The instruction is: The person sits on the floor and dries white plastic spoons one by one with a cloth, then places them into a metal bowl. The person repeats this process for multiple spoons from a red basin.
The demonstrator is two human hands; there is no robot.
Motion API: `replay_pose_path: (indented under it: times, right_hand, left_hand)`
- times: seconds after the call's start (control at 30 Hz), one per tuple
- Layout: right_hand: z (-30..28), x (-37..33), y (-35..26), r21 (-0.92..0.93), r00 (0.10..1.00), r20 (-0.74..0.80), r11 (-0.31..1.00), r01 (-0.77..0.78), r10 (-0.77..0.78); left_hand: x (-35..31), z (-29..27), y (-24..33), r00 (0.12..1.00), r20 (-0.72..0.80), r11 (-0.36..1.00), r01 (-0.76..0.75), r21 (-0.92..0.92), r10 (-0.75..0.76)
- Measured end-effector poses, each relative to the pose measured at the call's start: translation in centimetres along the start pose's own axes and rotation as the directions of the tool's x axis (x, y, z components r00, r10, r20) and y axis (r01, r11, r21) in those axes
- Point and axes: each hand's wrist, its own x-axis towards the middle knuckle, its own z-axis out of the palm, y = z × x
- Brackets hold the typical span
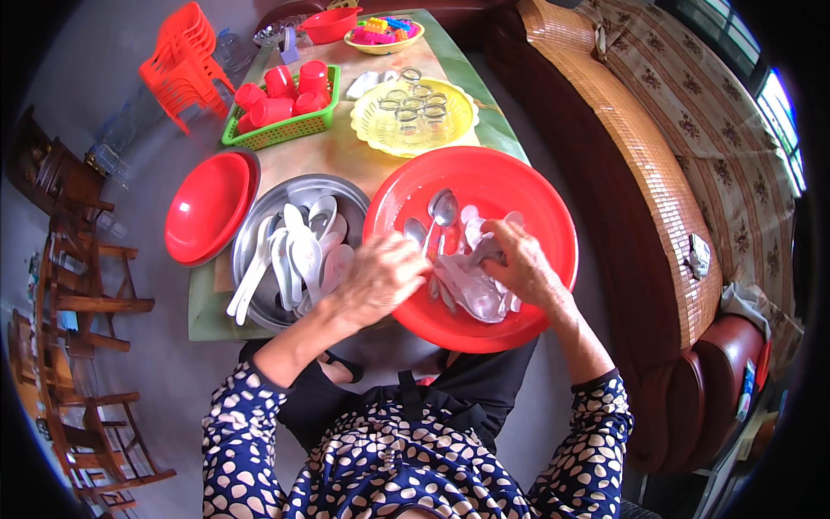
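Note:
A wide red basin (558,216) stands at the table's near edge. In it lie several white spoons (478,294) and a few metal spoons (444,209). My right hand (523,259) reaches into the basin with its fingers bent round a white spoon among the others. Across the basin's left rim comes my left hand (389,270), its fingers curled together beside the metal spoons; what they hold, if anything, is hidden. Left of it sits a steel basin (346,192) with several white spoons (303,251) heaped inside, close to my left wrist.
Red bowls (207,208) rest at the table's left edge. Farther back are a green basket (285,128) of red cups, a yellow tray (372,130) with small glasses, and a yellow bowl (389,48) of toy blocks. A sofa (640,182) runs along the right; orange chairs (181,60) stand left.

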Motion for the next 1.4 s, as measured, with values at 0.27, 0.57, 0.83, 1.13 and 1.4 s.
replay_pose_path:
  times: [0.27,0.57,0.83,1.13,1.4]
  right_hand:
    - [0.8,-0.9,2.6,-0.496,0.986,-0.020,0.855,-0.153,0.165]
    - [-0.7,0.1,1.9,0.203,0.917,-0.335,0.967,-0.154,0.216]
    - [1.7,3.4,-0.8,0.269,0.885,-0.431,0.961,-0.060,0.175]
    - [6.5,4.2,1.5,-0.180,0.965,-0.225,0.979,0.094,-0.134]
    - [5.2,4.3,-0.2,0.074,0.969,-0.235,0.996,-0.055,0.071]
  left_hand:
    - [3.7,6.9,0.5,0.925,0.271,0.943,-0.307,0.126,0.265]
    - [3.7,4.1,1.4,0.791,0.439,0.871,0.490,-0.042,-0.425]
    - [2.0,8.2,-2.9,0.846,0.288,0.600,0.525,-0.604,-0.449]
    - [3.9,7.7,1.3,0.527,0.353,0.066,0.620,-0.782,-0.774]
    - [3.5,6.3,1.4,0.719,0.428,0.110,0.569,-0.815,-0.548]
